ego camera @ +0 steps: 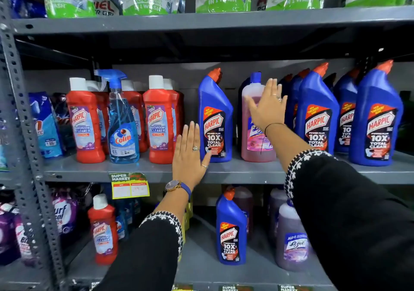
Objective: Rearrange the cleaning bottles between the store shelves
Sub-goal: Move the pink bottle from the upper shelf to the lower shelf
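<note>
Neither hand is gripping anything: the left hand (190, 156) is spreading flat, fingers apart, in front of the middle grey metal shelf (235, 172), its thumb side just reaching the lower label of a blue angled-neck plastic toilet-cleaner bottle with an orange cap (215, 120). The right hand (267, 107) is likewise showing an empty grip, palm lying against a clear plastic bottle of pink liquid with a blue cap (257, 138), though real contact is hard to judge from this angle. Both bottles are standing upright on that shelf, side by side. Left of them, red plastic bathroom-cleaner bottles with white caps (160, 122) and a blue trigger spray bottle (122, 129) are standing in a row. More blue toilet-cleaner bottles (378, 120) are crowding the right end. On the lower shelf (201, 263), another blue bottle (230, 232) is standing alone.
</note>
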Available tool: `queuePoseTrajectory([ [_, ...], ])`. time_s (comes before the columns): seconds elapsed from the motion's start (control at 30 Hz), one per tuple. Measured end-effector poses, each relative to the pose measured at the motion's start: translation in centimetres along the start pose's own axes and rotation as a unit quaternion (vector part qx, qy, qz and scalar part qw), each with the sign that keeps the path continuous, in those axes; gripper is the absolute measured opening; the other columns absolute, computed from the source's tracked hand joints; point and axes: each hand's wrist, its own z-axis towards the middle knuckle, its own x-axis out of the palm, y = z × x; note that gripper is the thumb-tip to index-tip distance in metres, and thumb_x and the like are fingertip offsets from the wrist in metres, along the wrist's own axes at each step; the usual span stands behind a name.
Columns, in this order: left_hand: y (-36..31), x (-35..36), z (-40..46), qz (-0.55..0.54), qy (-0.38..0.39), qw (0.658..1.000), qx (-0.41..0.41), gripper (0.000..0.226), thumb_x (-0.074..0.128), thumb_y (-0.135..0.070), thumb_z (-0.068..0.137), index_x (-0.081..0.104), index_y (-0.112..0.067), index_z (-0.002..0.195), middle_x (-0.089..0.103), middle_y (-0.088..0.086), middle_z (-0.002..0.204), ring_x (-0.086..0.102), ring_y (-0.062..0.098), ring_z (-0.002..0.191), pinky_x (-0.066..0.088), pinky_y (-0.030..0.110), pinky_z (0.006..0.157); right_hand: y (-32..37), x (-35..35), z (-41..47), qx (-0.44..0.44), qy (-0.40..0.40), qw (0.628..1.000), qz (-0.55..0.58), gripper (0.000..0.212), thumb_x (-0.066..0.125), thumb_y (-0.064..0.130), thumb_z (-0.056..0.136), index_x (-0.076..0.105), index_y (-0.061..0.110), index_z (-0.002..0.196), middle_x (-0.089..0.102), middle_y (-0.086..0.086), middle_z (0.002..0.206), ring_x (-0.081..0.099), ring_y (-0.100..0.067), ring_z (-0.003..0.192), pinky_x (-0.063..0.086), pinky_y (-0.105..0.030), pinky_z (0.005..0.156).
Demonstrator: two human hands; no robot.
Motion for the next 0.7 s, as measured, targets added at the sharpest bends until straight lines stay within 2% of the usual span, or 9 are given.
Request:
queuePoseTrajectory([
  [0.07,0.1,0.0,-0.8,-0.026,0.024,0.999,-0.008,0.08,0.058,-0.04,0.091,0.015,-0.003,0.148,0.012,0.012,0.155,0.008,0.024,0.143,0.0,0.033,0.117,0.5,-0.2,1.3,0.054,0.019,0.998,0.026,0.083,0.042,0.053,0.093,0.01,-0.001,0.147,0.014,-0.016,0.157,0.008,-0.03,0.145,0.006,-0.051,0.117],
  [0.13,0.3,0.3,-1.9,-0.029,0.057,0.998,-0.015,0.078,0.055,-0.041,0.092,0.015,-0.005,0.148,0.009,0.009,0.154,0.006,0.023,0.143,-0.003,0.03,0.116,1.0,-0.6,3.1,0.087,0.039,0.995,0.033,0.079,0.047,0.054,0.09,0.022,0.0,0.143,0.028,-0.018,0.152,0.02,-0.033,0.142,0.011,-0.054,0.115],
  [0.2,0.5,0.7,-2.3,-0.037,0.057,0.997,-0.019,0.076,0.052,-0.043,0.092,0.018,-0.004,0.148,0.009,0.008,0.154,0.006,0.022,0.143,-0.001,0.031,0.116,1.7,-0.8,4.7,0.107,0.065,0.992,0.022,0.074,0.05,0.057,0.087,0.034,0.003,0.136,0.038,-0.017,0.145,0.03,-0.035,0.136,0.015,-0.057,0.113],
  [0.4,0.7,1.1,-2.4,-0.023,0.057,0.998,-0.013,0.075,0.037,-0.05,0.09,0.021,-0.005,0.148,0.016,0.009,0.154,0.01,0.021,0.143,0.006,0.034,0.116,2.7,-0.9,8.0,0.177,0.108,0.978,0.031,0.082,0.057,0.066,0.079,0.04,0.009,0.136,0.044,-0.015,0.142,0.037,-0.037,0.131,0.023,-0.055,0.109],
  [0.47,0.9,1.3,-2.4,-0.022,0.048,0.999,-0.007,0.076,0.038,-0.049,0.089,0.019,-0.005,0.148,0.014,0.009,0.154,0.011,0.021,0.143,0.003,0.032,0.116,2.5,-0.5,8.1,0.182,0.088,0.978,0.043,0.078,0.059,0.065,0.077,0.048,0.008,0.129,0.049,-0.016,0.137,0.042,-0.037,0.127,0.027,-0.053,0.106],
  [0.53,1.0,1.5,-2.5,-0.021,0.041,0.999,-0.002,0.076,0.039,-0.048,0.089,0.018,-0.006,0.148,0.014,0.009,0.154,0.01,0.021,0.143,0.002,0.031,0.116,2.3,0.1,7.6,0.17,0.035,0.984,0.04,0.068,0.062,0.059,0.077,0.054,0.007,0.12,0.056,-0.016,0.128,0.049,-0.036,0.12,0.033,-0.047,0.103],
  [0.6,1.0,1.5,-2.5,-0.024,0.036,0.999,0.004,0.075,0.041,-0.046,0.089,0.017,-0.005,0.148,0.014,0.01,0.154,0.01,0.022,0.143,0.002,0.031,0.117,2.1,0.5,6.9,0.152,-0.02,0.987,0.044,0.054,0.06,0.05,0.078,0.059,0.007,0.11,0.062,-0.017,0.118,0.055,-0.036,0.111,0.039,-0.043,0.095],
  [0.7,0.9,1.5,-2.5,-0.024,0.034,0.999,0.004,0.075,0.041,-0.043,0.089,0.019,-0.003,0.147,0.015,0.01,0.154,0.012,0.023,0.143,0.002,0.032,0.117,2.3,0.2,6.5,0.141,-0.062,0.985,0.079,0.05,0.055,0.047,0.078,0.062,0.007,0.106,0.065,-0.017,0.113,0.059,-0.038,0.104,0.044,-0.038,0.082],
])
